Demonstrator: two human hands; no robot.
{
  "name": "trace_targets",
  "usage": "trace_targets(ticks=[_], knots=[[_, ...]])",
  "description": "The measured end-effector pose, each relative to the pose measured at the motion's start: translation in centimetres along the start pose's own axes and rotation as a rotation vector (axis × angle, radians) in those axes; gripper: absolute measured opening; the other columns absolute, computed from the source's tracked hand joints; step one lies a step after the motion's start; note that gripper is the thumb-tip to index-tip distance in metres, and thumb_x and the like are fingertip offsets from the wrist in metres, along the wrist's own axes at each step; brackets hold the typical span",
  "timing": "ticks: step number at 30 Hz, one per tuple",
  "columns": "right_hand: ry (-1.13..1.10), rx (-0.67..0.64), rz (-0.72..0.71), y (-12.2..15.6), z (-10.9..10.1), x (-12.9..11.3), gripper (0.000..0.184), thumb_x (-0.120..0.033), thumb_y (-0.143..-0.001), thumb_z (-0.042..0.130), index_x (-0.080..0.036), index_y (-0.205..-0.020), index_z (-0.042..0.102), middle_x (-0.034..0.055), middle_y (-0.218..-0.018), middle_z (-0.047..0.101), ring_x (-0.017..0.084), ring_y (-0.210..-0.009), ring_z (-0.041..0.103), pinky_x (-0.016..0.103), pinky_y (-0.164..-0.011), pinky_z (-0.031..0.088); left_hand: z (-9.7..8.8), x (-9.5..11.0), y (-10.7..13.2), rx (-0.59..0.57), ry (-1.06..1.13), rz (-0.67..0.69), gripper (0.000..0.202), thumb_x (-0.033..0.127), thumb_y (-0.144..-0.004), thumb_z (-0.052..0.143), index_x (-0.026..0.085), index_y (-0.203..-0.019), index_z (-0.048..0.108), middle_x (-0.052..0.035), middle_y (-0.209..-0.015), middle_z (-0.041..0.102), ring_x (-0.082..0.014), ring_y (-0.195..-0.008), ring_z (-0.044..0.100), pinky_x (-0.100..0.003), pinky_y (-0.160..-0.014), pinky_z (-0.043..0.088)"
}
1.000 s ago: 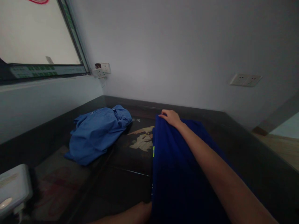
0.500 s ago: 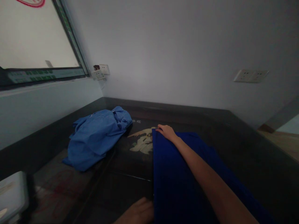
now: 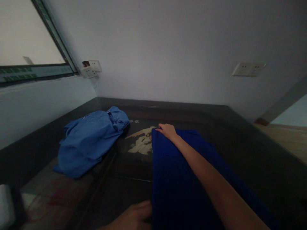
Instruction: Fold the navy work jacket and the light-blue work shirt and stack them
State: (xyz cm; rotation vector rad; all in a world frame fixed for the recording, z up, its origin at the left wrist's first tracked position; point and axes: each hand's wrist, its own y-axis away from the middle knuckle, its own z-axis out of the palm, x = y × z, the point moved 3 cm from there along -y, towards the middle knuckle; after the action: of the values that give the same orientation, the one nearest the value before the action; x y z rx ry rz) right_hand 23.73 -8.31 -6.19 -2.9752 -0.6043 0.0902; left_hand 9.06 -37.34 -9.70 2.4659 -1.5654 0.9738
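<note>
A deep blue cloth lies lengthwise on the dark table, its straight left edge running toward me. At its far left corner, my right hand is closed, thumb and fingers pinching the fabric; the forearm crosses over the cloth. Low in the picture, my left hand is closed at the same edge nearer to me, its fingertips hidden at the fabric. What garment or item the cloth is, I cannot make out. To the left rests a crumpled lighter blue garment, which neither hand touches.
The dark, glossy table bears a pale bird-like picture. A white object is cut off at the left edge. Wall sockets and a window frame stand beyond the table.
The view has shifted slightly, so most things appear further left and a little higher. My right hand keeps the far corner; my left hand stays by the near part of the edge.
</note>
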Motion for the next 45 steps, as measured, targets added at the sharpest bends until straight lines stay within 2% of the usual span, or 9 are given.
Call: trace_targets(ticks=[9, 14, 20, 26, 29, 31, 36, 41, 45], knots=[[-0.114, 0.225, -0.045, 1.3, -1.0, -0.3, 0.039, -0.050, -0.096, 0.035, -0.021, -0.100, 0.060, 0.0085, -0.102, 0.067, 0.021, -0.099, 0.059, 0.028, -0.079, 0.042, -3.0, 1.6, -1.0, 0.061, -0.037, 0.018, 0.054, 0.051, -0.098, 0.017, 0.022, -0.080, 0.059, -0.0050, -0.076, 0.063, -0.0161, -0.071, 0.058, -0.027, -0.069, 0.046], [-0.304, 0.449, -0.038, 2.8, -5.9, 0.0, 0.023, -0.031, -0.097, 0.038, -0.020, -0.103, 0.058, 0.0069, -0.105, 0.063, 0.017, -0.101, 0.055, 0.025, -0.083, 0.041, -5.7, 1.0, -0.7, 0.361, -0.022, -0.219, 0.041, 0.036, -0.100, 0.024, 0.020, -0.068, 0.045, -0.0014, -0.061, 0.051, -0.0137, -0.059, 0.051, -0.026, -0.059, 0.041], [-0.402, 0.314, -0.035, 7.4, -11.6, 7.0, 0.019, -0.029, -0.090, 0.050, -0.018, -0.091, 0.065, 0.0053, -0.090, 0.069, 0.016, -0.082, 0.061, 0.025, -0.074, 0.043, -6.7, 0.8, -0.7, 0.483, -0.002, -0.353, 0.018, 0.028, -0.096, 0.040, 0.021, -0.099, 0.055, -0.0069, -0.098, 0.061, -0.0181, -0.094, 0.058, -0.029, -0.083, 0.049], [-0.220, 0.074, 0.482, 13.4, -7.1, 15.9, 0.043, -0.052, -0.091, 0.044, -0.017, -0.090, 0.069, 0.0129, -0.094, 0.071, 0.026, -0.086, 0.065, 0.033, -0.071, 0.045, -9.3, -0.8, -7.0, 0.320, -0.197, -0.324, 0.025, 0.026, -0.093, 0.044, 0.023, -0.115, 0.056, -0.0082, -0.128, 0.054, -0.0214, -0.122, 0.049, -0.041, -0.105, 0.039], [-0.266, -0.048, 0.505, 13.7, -3.6, 16.2, 0.056, -0.062, -0.089, 0.040, -0.015, -0.086, 0.069, 0.0155, -0.093, 0.071, 0.027, -0.087, 0.066, 0.033, -0.072, 0.046, -9.5, -4.3, -11.6, 0.267, -0.319, -0.436, 0.034, 0.031, -0.093, 0.044, 0.018, -0.123, 0.054, -0.0117, -0.137, 0.050, -0.0237, -0.129, 0.044, -0.043, -0.109, 0.035], [-0.315, -0.016, 0.433, 13.1, -2.0, 15.7, 0.045, -0.056, -0.088, 0.049, -0.014, -0.086, 0.068, 0.0143, -0.094, 0.070, 0.025, -0.089, 0.066, 0.031, -0.075, 0.046, -8.6, -6.9, -13.6, 0.197, -0.415, -0.567, 0.044, 0.035, -0.093, 0.042, 0.012, -0.131, 0.049, -0.0162, -0.142, 0.045, -0.0272, -0.135, 0.037, -0.045, -0.111, 0.031], [-0.403, 0.231, 0.381, 12.7, -0.6, 16.3, 0.021, -0.035, -0.089, 0.052, -0.017, -0.089, 0.062, 0.0102, -0.095, 0.069, 0.022, -0.090, 0.064, 0.029, -0.075, 0.046, -5.8, -10.6, -13.3, 0.095, -0.545, -0.659, 0.063, 0.047, -0.096, 0.031, 0.005, -0.144, 0.032, -0.0191, -0.151, 0.029, -0.0284, -0.142, 0.022, -0.048, -0.114, 0.024], [-0.399, 0.309, 0.395, 13.0, -2.1, 16.6, 0.027, -0.041, -0.093, 0.043, -0.020, -0.086, 0.058, 0.0072, -0.088, 0.068, 0.022, -0.083, 0.063, 0.029, -0.070, 0.044, -5.1, -10.4, -12.1, 0.093, -0.583, -0.655, 0.065, 0.049, -0.096, 0.028, 0.008, -0.147, 0.027, -0.0165, -0.153, 0.022, -0.0273, -0.142, 0.019, -0.049, -0.114, 0.023], [-0.175, 0.274, 0.399, 13.1, -2.9, 15.7, 0.031, -0.041, -0.097, 0.036, -0.019, -0.093, 0.057, 0.0103, -0.093, 0.067, 0.023, -0.088, 0.062, 0.030, -0.071, 0.042, -5.4, -10.0, -12.5, 0.071, -0.617, -0.701, 0.064, 0.048, -0.096, 0.028, 0.010, -0.147, 0.026, -0.0149, -0.154, 0.020, -0.0271, -0.143, 0.017, -0.051, -0.115, 0.020]])
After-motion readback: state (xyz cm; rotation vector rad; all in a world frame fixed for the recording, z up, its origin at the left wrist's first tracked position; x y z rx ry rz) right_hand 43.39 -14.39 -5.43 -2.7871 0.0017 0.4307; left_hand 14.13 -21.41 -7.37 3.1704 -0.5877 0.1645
